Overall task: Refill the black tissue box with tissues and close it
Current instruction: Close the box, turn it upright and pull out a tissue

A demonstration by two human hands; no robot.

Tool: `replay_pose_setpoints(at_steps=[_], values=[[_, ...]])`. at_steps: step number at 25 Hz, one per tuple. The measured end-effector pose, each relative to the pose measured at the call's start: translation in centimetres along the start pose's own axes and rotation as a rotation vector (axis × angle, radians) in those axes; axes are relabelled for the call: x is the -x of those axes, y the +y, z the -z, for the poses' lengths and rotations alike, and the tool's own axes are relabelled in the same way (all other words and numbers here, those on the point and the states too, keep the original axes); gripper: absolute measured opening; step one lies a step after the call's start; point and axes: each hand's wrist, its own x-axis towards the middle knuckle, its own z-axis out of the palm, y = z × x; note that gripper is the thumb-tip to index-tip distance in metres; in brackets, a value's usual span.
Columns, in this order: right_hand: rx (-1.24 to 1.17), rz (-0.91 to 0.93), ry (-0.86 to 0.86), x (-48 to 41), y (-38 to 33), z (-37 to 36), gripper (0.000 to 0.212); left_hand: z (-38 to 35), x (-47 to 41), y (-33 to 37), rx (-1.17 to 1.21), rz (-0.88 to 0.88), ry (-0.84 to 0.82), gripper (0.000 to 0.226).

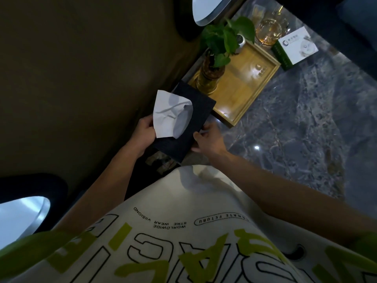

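Observation:
The black tissue box (191, 121) sits in the middle of the head view, at the near corner of a marble table. A white tissue (169, 114) sticks up out of its top and leans to the left. My left hand (143, 134) grips the box's left side, with the thumb by the tissue's lower edge. My right hand (208, 137) holds the box's near right corner, fingers curled on its edge. The box's underside and whatever is inside it are hidden.
A wooden tray (244, 86) lies just behind the box and carries a green plant in an amber glass vase (210, 76). Farther back stand a glass jar (268, 32) and a white-and-green carton (293, 49). Dark floor lies to the left.

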Motion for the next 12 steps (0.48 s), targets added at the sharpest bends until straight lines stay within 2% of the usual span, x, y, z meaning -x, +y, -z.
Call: replay_pose_setpoints(at_steps=[5,12], values=[[-0.002,-0.005,-0.012,-0.6,0.2,-0.4,0.023,0.8,0.0,-0.1,-0.036,-0.057,-0.036,0.035],[-0.026,-0.054,-0.004,-1.6,0.8,-1.2,0.024,0.6,-0.4,-1.1,-0.295,-0.073,0.113,0.023]])
